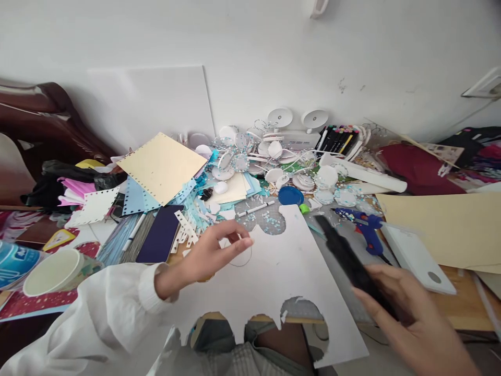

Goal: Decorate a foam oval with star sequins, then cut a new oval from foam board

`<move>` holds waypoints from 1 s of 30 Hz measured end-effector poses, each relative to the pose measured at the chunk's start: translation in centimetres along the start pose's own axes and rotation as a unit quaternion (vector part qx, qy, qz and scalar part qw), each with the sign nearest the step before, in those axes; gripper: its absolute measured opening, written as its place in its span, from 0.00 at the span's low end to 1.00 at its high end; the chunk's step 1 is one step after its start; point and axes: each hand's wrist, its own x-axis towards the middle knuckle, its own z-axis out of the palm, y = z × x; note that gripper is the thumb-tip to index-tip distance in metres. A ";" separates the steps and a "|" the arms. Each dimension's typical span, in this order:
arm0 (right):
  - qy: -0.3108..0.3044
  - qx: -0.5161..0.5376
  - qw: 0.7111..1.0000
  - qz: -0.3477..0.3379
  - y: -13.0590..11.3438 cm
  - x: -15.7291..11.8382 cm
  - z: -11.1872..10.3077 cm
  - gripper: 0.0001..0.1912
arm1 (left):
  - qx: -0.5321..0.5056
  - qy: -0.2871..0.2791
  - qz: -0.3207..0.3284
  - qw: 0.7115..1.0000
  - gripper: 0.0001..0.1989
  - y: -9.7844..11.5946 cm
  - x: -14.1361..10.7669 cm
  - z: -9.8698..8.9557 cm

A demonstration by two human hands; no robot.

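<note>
A white foam board [282, 271] lies over the table's front edge, with round holes cut through it and ragged bites along its edges. Above a circle drawn on it, my left hand [211, 248] hovers with thumb and forefinger pinched together; whatever is between them, if anything, is too small to see. My right hand [410, 308] is wrapped round a long black tool [348, 261], blurred, which points up and left beside the board's right edge. I cannot tell what kind of tool it is.
Behind the board, white discs [303, 181] with beaded strings are heaped. A blue glue gun [366, 230] lies right, near a white flat device [418, 258]. Left are a cream square sheet [162, 167], a dark blue box [159, 235] and a paper cup [55, 271].
</note>
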 end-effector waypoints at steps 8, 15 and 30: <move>-0.240 0.102 0.961 -0.090 -6.4 -1.3 4.4 0.17 | -0.174 -0.096 0.026 0.980 0.11 4.0 -2.8 2.8; -0.385 0.326 0.863 0.029 -7.0 -0.6 3.7 0.24 | -0.362 -0.080 -0.035 0.928 0.13 4.3 -4.0 3.1; -0.177 0.542 0.819 0.069 -8.5 4.4 6.0 0.06 | 0.032 -0.153 0.032 0.987 0.35 1.9 -4.8 7.4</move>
